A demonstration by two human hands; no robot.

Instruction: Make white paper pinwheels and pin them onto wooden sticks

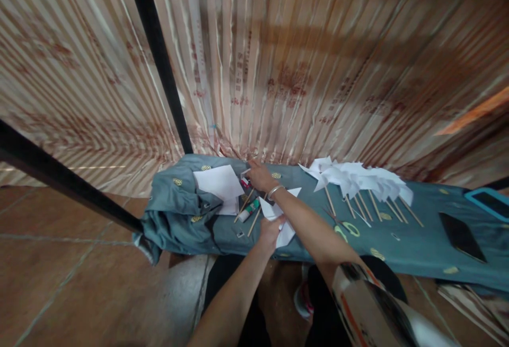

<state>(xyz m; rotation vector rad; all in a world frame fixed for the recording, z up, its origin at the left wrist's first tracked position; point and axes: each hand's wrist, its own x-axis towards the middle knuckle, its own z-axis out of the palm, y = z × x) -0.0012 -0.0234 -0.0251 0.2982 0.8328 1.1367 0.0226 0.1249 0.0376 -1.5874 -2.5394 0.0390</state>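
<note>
My left hand (271, 232) is closed on the edge of a white paper pinwheel (287, 234), whose folded points spread out near the bench's front edge. Crossing over it, my right hand (261, 177) reaches to the back with its fingers bent beside a small red-and-white item (245, 182). What those fingers grip is too small to make out. A glue stick (249, 210) with a green label lies left of the pinwheel, among a few loose wooden sticks (254, 222). White paper sheets (218, 181) rest further left.
To the right, several white pinwheels on sticks (358, 180) lie in an overlapping row. Scissors with green handles (350, 228), a dark phone (462, 236) and a blue-framed object (489, 202) are also on the cloth-covered bench (421, 254). Black metal poles (161, 55) stand at left before a curtain.
</note>
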